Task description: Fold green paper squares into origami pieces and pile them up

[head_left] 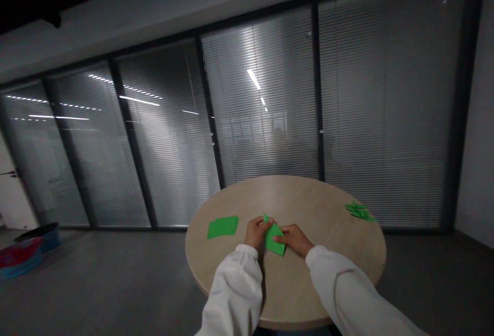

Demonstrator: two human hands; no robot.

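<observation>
In the head view, your left grip (258,232) pinches the folded green paper triangle (275,241) near the round pale-wood desk's (309,197) centre; your right grip (293,238) meets its right edge, pinching or not you cannot tell. Loose pressure could let the fold slip. Far left, a blue-and-red plastic tub (29,259) stands on the grey floor (116,284), contents unseen.

This was an office or meeting room. A glass partition (262,99) in dark metal frames ran along the far side, with slatted blinds (386,94) drawn behind the panes and ceiling lights reflected in them. A round wood-finish worktop (293,192) stood on a plain grey floor (116,274), with a white door (13,197) at the left.
</observation>
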